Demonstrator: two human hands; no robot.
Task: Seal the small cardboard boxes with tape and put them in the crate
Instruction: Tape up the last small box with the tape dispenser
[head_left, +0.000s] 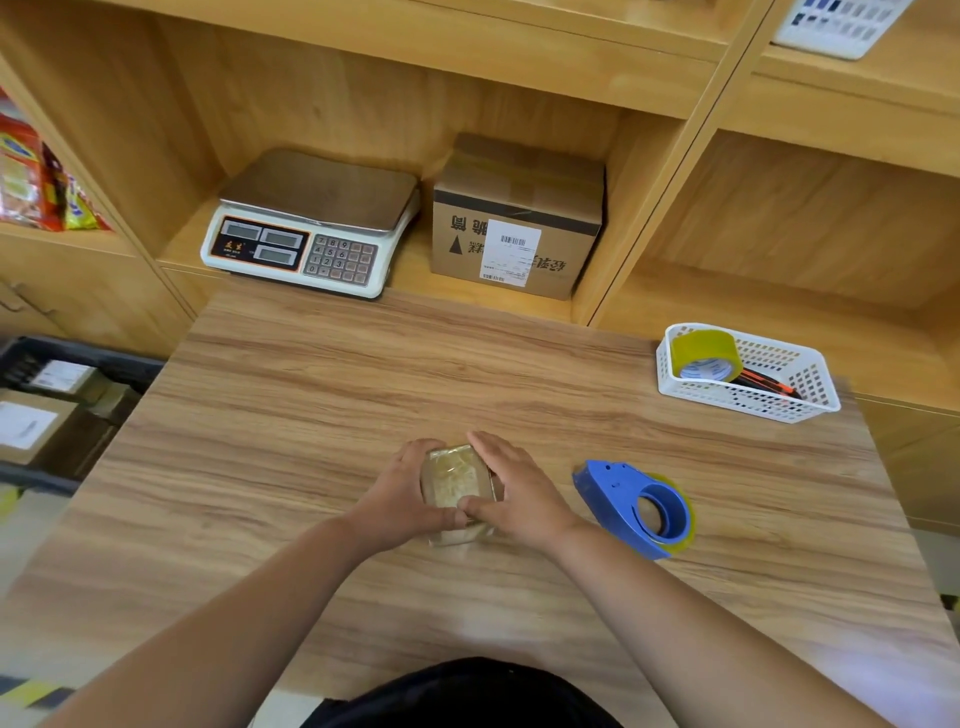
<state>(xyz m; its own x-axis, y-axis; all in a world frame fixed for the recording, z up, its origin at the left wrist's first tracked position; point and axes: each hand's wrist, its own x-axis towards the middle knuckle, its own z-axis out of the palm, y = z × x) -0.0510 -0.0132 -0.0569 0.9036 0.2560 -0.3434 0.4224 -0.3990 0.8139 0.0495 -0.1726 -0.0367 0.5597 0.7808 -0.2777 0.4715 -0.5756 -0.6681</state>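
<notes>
A wood-grain table (467, 364) butts against light wooden shelves (363, 78). An upright (649, 208) splits the 2 bays behind it. Left of the table, pale floor (31, 561) shows, with a yellow-black stripe (31, 693) near the bottom edge. Light is soft and even.

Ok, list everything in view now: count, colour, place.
small box: one, tan, tape-wrapped, centre of table
tape dispenser: one, blue, table, right of the small box
basket: one, white, table's far right corner
tape roll: one, yellowish, in the basket
tool: one, orange and black, in the basket
scale: one, white, shelf behind table
cardboard box: one, brown, labelled, beside the scale
crate: one, dark, left of table, holding labelled boxes
snack packets: several, red and yellow, far left
left hand: grips the small box
right hand: rests flat on it
</notes>
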